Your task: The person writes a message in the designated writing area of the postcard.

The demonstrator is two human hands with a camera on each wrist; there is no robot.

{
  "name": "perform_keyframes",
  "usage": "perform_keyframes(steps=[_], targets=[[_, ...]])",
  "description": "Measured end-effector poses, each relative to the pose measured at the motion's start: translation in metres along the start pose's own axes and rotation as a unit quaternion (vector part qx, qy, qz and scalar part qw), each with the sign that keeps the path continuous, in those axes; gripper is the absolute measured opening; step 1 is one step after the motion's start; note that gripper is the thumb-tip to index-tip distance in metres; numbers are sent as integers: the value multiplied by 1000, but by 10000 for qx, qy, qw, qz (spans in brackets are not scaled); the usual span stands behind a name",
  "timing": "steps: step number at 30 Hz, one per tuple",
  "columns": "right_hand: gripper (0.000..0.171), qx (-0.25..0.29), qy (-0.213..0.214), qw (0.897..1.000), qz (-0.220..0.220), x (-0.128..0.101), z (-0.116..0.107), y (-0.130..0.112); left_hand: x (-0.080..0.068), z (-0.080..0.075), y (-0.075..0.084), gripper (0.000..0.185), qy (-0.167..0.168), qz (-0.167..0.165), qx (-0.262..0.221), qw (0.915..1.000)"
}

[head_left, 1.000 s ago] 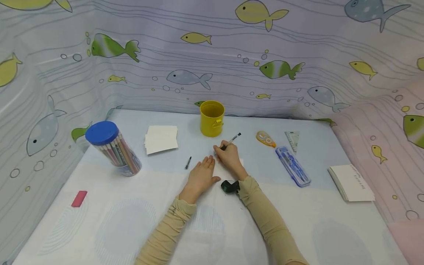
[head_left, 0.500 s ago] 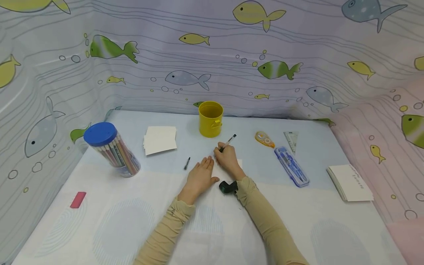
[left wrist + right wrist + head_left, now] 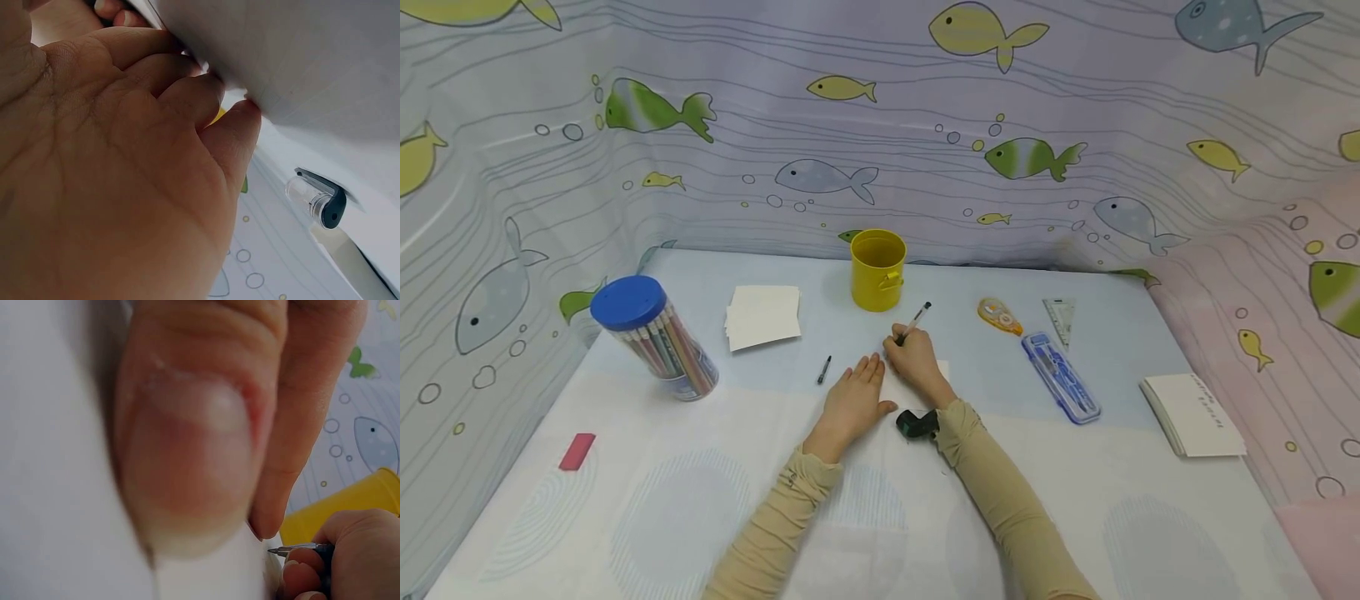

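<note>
Two hands meet mid-surface: the right hand pinches a slim pen; the left hand lies flat, fingers straight, on white paper.

A yellow cup, blue-lidded pencil tub, red eraser, and fish-patterned lilac curtain.

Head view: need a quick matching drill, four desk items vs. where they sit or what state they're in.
1 pen
2 pen cap
3 eraser
4 yellow cup

A back of the table, upright
B gripped by the right hand
C near left part of the table
D lying just left of the left hand

Pairs: 1-B, 2-D, 3-C, 4-A
</note>
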State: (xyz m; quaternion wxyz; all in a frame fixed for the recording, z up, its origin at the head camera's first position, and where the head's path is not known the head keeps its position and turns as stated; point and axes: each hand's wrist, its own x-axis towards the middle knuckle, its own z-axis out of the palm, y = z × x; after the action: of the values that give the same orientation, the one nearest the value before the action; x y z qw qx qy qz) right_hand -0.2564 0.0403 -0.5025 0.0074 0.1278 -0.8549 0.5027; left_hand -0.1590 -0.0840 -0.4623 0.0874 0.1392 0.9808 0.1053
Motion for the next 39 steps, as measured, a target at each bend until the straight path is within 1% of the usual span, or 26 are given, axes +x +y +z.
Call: perform_keyframes(steps=[6, 11, 16, 19, 33, 37, 39], targets=[[36, 183, 76, 9998, 46, -1, 0, -2, 0, 0, 0, 74, 15, 6, -34, 10000], [35, -39, 53, 10000, -32, -1, 0, -2, -1, -1, 0, 75, -21, -21, -6, 10000], [35, 124, 113, 9998, -133, -2, -1, -1, 0, 0, 0, 74, 19, 13, -8, 10000], [35, 205, 73, 9997, -127, -2, -1, -1, 0, -1, 0, 74, 20, -2, -25, 10000], [34, -48, -51, 10000, -52, -3, 0, -1, -2, -4, 0, 74, -85, 16, -53, 9999], [34, -191, 46, 9997, -152, -2, 0, -1, -2, -3, -1, 73, -37, 49, -24, 10000], [35, -101, 110, 9997, -189, -2, 0, 0, -2, -3, -1, 74, -33, 52, -34, 10000]])
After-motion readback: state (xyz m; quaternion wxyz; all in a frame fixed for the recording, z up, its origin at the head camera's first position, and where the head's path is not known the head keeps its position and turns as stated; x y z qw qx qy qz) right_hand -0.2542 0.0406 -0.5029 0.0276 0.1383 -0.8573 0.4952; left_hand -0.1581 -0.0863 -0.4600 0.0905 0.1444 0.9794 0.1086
